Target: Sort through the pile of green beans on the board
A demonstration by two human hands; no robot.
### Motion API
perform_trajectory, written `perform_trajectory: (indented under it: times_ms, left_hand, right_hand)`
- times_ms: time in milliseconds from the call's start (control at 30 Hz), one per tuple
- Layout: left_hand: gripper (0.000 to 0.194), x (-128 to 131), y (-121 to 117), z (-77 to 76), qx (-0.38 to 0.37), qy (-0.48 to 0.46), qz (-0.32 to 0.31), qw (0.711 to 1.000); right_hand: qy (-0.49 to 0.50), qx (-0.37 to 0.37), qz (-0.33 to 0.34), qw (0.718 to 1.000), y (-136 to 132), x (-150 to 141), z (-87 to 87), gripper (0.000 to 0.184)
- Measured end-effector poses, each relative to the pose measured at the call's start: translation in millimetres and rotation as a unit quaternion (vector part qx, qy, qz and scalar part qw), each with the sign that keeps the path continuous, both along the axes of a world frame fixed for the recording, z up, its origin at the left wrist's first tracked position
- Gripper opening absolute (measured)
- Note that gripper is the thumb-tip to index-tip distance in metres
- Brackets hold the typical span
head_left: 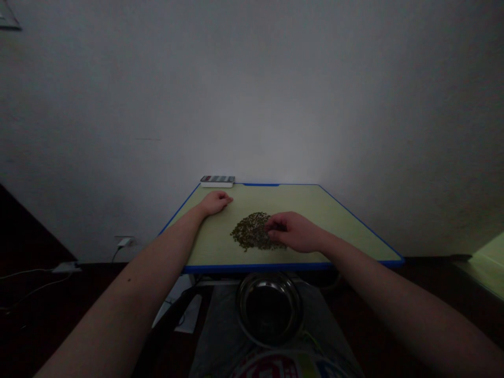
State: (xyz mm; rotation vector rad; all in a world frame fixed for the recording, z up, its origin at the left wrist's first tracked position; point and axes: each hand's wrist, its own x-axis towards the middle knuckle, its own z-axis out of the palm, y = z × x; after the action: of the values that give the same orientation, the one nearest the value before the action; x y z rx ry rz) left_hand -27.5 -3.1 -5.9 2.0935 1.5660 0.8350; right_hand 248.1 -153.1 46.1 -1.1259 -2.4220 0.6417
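A flat heap of small dark brown and greenish grains (pixel 252 231) is spread over the pale yellow-green tabletop (pixel 291 202). My right hand (pixel 293 231) is at the heap's right side, its thumb and fingers curved with a gap between the tips. Whether a grain lies in that gap is too dark to tell. To the left and farther back, my left hand (pixel 214 202) rests on the tabletop with its fingers curled together. Anything inside those fingers is hidden. Below the near edge, a shiny metal bowl (pixel 270 310) sits on my lap, with a dark inside.
A white box with a dark, phone-like screen (pixel 217 181) stands at the table's back left corner. Blue trim (pixel 255 268) runs along the table edge. Behind it rises a grey wall (pixel 268 94). A plugged-in white charger (pixel 125 242) and a power strip (pixel 66 267) are at the lower left.
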Motion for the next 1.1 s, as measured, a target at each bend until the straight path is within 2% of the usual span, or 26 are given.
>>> perform_trajectory:
  times_ms: [133,267,500,800,933,1100]
  left_hand:
    - [0.032,-1.3,3.1,-3.3,-0.011,-0.012,0.0,1.0]
    - [0.033,-1.6,4.8,-4.4,0.004,-0.005,-0.006,1.0]
    - [0.035,-2.7,5.9,-4.6,0.011,0.007,-0.007,1.0]
    - [0.034,-0.8,2.6,-2.0,0.012,0.016,-0.001,1.0]
    - [0.033,1.1,-1.0,0.4,0.001,0.004,0.0,1.0]
    - [0.033,0.2,1.4,-1.8,0.002,0.007,0.0,1.0]
  right_hand:
    - [-0.025,0.047,-0.006,0.999,-0.6,-14.5,-0.9,0.021]
    - [-0.056,0.079,-0.014,0.995,-4.5,-16.6,-7.8,0.02]
    - [-0.07,0.076,-0.024,0.994,-4.4,-10.6,-15.0,0.019]
    - [-0.089,0.082,-0.031,0.992,3.6,-16.4,-17.1,0.02]
    - [-0.101,0.095,-0.017,0.99,8.1,-21.4,-15.6,0.02]
    - [-0.124,0.108,0.033,0.986,11.8,-30.6,-11.8,0.02]
